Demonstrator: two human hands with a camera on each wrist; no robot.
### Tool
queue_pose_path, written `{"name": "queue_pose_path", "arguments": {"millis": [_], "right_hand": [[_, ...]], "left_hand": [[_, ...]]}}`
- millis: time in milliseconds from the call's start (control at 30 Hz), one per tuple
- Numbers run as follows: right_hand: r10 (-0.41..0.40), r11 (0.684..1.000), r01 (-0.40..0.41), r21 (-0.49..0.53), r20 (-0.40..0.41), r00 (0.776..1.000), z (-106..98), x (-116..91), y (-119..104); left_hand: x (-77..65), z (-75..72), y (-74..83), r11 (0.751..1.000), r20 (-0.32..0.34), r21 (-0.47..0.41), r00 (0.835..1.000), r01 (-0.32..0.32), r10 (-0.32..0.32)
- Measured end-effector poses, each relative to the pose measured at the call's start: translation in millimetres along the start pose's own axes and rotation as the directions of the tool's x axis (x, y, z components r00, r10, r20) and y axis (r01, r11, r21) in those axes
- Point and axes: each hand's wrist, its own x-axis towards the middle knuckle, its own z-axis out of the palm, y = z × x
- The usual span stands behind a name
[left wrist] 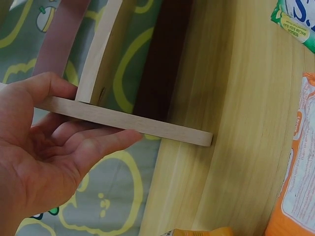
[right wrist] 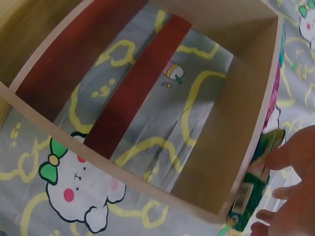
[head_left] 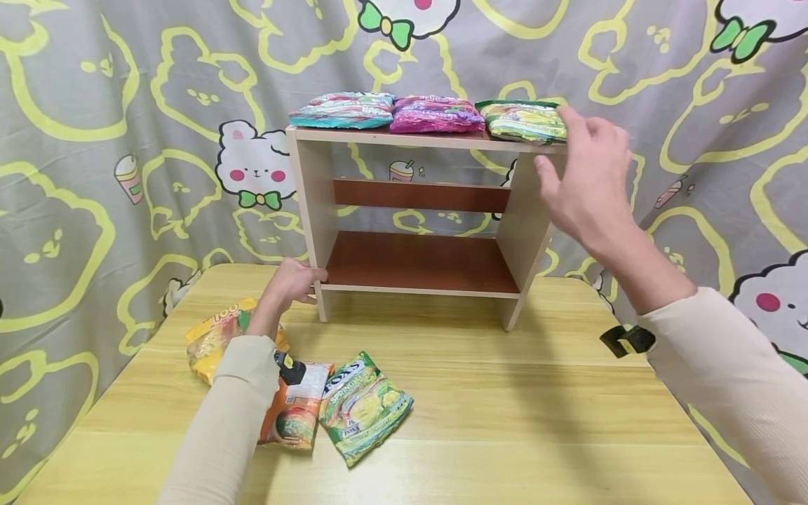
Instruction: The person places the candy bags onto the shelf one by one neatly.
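Note:
A small wooden shelf point(head_left: 416, 263) with brown boards stands on the table. My left hand point(head_left: 294, 280) grips its left side panel point(left wrist: 128, 116) near the lower board, thumb on one side and fingers on the other. Three candy bags lie in a row on top: a teal one point(head_left: 344, 111), a magenta one point(head_left: 437, 115) and a green-yellow one point(head_left: 524, 120). At the top right corner my right hand point(head_left: 590, 175) has its fingertips at the right end of the green-yellow bag point(right wrist: 256, 182), fingers spread and not curled round it.
On the table's left lie a yellow bag point(head_left: 217, 337), partly behind the left forearm, an orange bag point(head_left: 297, 421) and a green Fox's candy bag point(head_left: 365, 410). A patterned grey curtain point(head_left: 189, 84) hangs close behind the shelf. Bare tabletop point(head_left: 505, 421) stretches in front.

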Motion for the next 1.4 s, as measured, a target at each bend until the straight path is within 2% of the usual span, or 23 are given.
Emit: {"name": "queue_pose_path", "arguments": {"millis": [133,267,833,1100,1400], "right_hand": [[-0.099,0.993,0.100,-0.070,0.020,0.995,13.1,-7.5,-0.3],[-0.128,0.987,0.130,-0.096,0.025,0.991,20.7,-11.9,2.1],[-0.150,0.986,0.151,-0.076,0.018,0.988,26.3,-3.5,1.9],[-0.119,0.990,0.121,-0.078,0.033,0.992,31.0,4.7,0.4],[-0.141,0.988,0.141,-0.070,-0.003,0.990,33.5,3.8,-1.1]], "left_hand": [[-0.5,0.0,-0.1,1.000,0.005,-0.005,1.000,0.004,-0.004],[-0.3,0.0,-0.1,1.000,0.010,-0.006,1.000,0.006,-0.006],[3.1,-2.3,-2.0,1.000,0.001,0.003,1.000,0.010,-0.010],[1.9,-3.4,-0.6,1.000,0.002,0.016,1.000,0.011,-0.011],[0.9,-1.5,-0.4,1.000,0.000,0.009,1.000,0.013,-0.013]]}}
